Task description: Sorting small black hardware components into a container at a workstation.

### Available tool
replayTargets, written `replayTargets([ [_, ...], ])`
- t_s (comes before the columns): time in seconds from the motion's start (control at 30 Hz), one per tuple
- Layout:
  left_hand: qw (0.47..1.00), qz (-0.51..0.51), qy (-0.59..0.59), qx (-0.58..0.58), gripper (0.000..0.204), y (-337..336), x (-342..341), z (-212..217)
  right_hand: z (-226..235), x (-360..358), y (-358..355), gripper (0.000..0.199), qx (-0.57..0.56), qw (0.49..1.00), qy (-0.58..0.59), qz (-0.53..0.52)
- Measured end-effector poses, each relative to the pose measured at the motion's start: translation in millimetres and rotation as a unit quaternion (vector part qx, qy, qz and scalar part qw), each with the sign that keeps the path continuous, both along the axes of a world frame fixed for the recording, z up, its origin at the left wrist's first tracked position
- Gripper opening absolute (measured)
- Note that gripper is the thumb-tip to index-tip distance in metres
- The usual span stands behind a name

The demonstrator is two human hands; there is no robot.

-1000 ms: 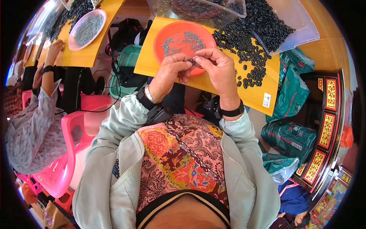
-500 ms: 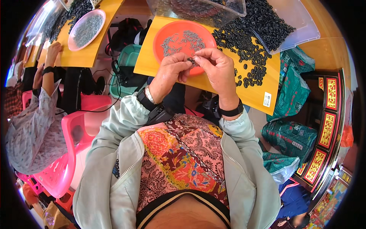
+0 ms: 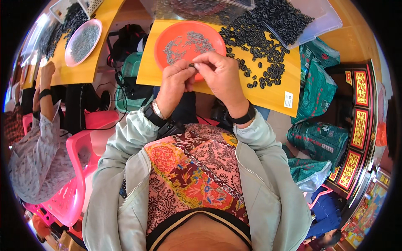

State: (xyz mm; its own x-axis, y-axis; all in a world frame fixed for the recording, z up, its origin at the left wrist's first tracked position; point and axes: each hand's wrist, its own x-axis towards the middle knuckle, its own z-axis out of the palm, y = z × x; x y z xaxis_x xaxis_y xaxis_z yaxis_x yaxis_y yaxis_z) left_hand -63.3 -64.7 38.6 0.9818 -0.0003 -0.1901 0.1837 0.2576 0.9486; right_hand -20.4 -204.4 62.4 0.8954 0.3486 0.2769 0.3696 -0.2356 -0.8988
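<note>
Head view: both hands meet over the near edge of the yellow desk [image 3: 268, 94], just at the near rim of the orange plate [image 3: 167, 37]. The left hand [image 3: 173, 85] and the right hand [image 3: 220, 75] pinch one small dark piece [image 3: 191, 65] between their fingertips — held close together, probably so the two can work it against each other. Grey metal bits [image 3: 184, 42] lie scattered in the plate, within easy reach. Black rings [image 3: 255, 46] spill from a clear bag [image 3: 324, 21] at the far right corner toward the right hand. At another desk to the left, a co-worker's arm [image 3: 46, 92] rests near a pink plate [image 3: 83, 42].
</note>
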Motion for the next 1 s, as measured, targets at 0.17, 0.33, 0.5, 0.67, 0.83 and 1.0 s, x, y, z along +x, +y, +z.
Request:
replayTargets([
  [0.17, 0.999, -0.028, -0.012, -0.021, 0.014, 1, 5, -2, -3, -2, -4, 0.008, -0.001, 0.999, -0.046, -0.019],
  [0.33, 0.994, -0.107, 0.010, 0.006, 0.017, 4, 2, 1, 5, -3, -16, 0.009, -0.040, 0.999, -0.026, 0.021],
  [0.5, 0.998, -0.066, -0.004, 0.017, 0.019, 12, 2, 1, 3, 19, -45, 0.018, -0.097, 0.990, -0.094, -0.034],
  [0.67, 0.999, -0.048, 0.004, -0.002, 0.018, 19, 5, 0, -12, 46, -99, 0.020, -0.303, 0.935, -0.112, -0.149],
  [0.83, 0.998, -0.053, 0.017, 0.000, 0.019, 17, 3, 1, -33, 54, -95, 0.019, -0.355, 0.922, -0.040, -0.153],
  [1.0, 0.998, -0.063, 0.012, 0.001, 0.018, 18, 1, -4, -39, 59, -93, 0.016, -0.367, 0.916, -0.064, -0.150],
])
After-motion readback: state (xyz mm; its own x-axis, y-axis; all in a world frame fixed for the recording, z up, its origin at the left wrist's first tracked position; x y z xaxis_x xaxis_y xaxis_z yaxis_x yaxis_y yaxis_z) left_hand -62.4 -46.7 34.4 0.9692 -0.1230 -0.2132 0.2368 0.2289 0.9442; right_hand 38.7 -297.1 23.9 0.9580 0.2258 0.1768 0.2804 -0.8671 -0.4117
